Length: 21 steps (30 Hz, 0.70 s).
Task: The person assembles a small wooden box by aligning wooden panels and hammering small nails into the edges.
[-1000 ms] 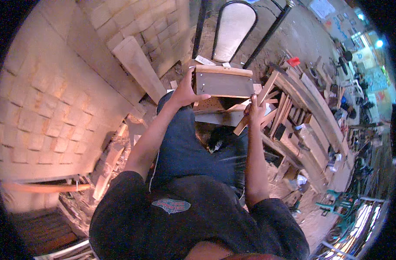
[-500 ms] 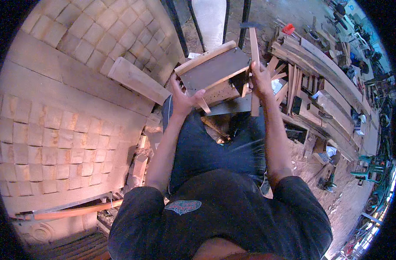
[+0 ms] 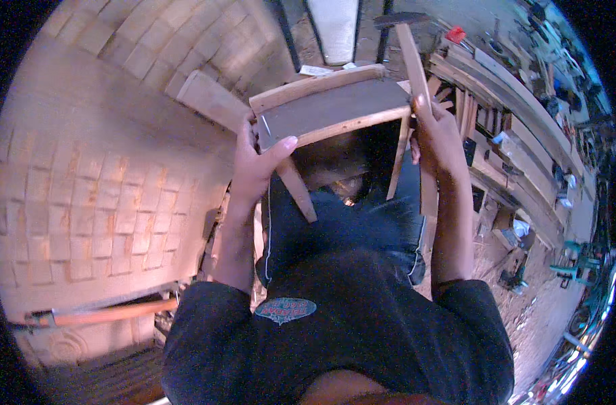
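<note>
My left hand (image 3: 255,162) grips the left end of a small wooden frame piece, its thumb lying over the near corner. This piece has a dark flat panel (image 3: 335,106), a raised pale strip along its far edge and leg-like slats pointing toward me. It is held above my lap. A hammer (image 3: 414,64) is in my right hand (image 3: 440,138), its dark head upward and far from me. That hand is closed around the handle, close against the right end of the frame piece; whether its fingers also touch the piece is unclear.
Large panels of woven-look wooden tiles (image 3: 99,216) stand at the left, with a loose board (image 3: 210,101) by them. Stacked planks and frames (image 3: 504,101) lie at the right. A pale seat with dark legs (image 3: 333,30) is ahead, and a green chair (image 3: 578,260) stands far right.
The frame piece has been turned more level and raised toward me, showing its hollow underside. Both hands moved with it, and the hammer now leans more to the left.
</note>
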Available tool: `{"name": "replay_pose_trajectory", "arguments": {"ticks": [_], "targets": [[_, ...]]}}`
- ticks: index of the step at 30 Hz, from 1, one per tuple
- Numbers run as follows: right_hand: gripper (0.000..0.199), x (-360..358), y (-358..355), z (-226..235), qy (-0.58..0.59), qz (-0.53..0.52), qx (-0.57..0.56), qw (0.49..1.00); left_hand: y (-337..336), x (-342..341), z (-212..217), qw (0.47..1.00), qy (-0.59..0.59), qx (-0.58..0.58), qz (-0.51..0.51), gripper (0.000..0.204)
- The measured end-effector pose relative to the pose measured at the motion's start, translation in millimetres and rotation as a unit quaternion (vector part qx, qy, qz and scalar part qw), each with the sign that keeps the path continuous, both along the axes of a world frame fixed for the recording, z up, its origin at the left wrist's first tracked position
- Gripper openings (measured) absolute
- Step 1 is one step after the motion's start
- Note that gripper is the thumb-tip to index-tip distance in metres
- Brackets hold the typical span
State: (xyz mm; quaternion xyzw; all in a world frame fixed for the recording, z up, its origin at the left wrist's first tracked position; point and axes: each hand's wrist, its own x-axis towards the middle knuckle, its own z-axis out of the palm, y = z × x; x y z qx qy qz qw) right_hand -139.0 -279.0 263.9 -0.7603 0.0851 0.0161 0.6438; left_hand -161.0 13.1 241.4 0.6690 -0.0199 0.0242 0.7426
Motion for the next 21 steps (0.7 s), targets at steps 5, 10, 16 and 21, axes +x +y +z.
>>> {"name": "replay_pose_trajectory", "arguments": {"ticks": [5,10,16,21], "targets": [[0.051,-54.5,14.0,-20.1,-0.058,0.018,0.099,0.993,39.8,-59.2,24.7,0.998,-0.017,0.06,0.004,0.105],[0.074,-90.1,39.2,-30.4,-0.015,0.04,0.101,0.994,71.4,-113.9,22.5,0.994,-0.025,0.105,0.023,0.121],[0.077,-96.2,32.9,-72.6,0.04,0.097,0.071,0.992,100.6,-143.3,-1.8,0.984,-0.006,0.175,0.017,0.127],[0.097,-87.1,36.6,-105.0,-0.042,0.127,0.055,0.99,104.2,-146.1,-16.6,0.985,0.011,0.172,-0.008,0.132]]}}
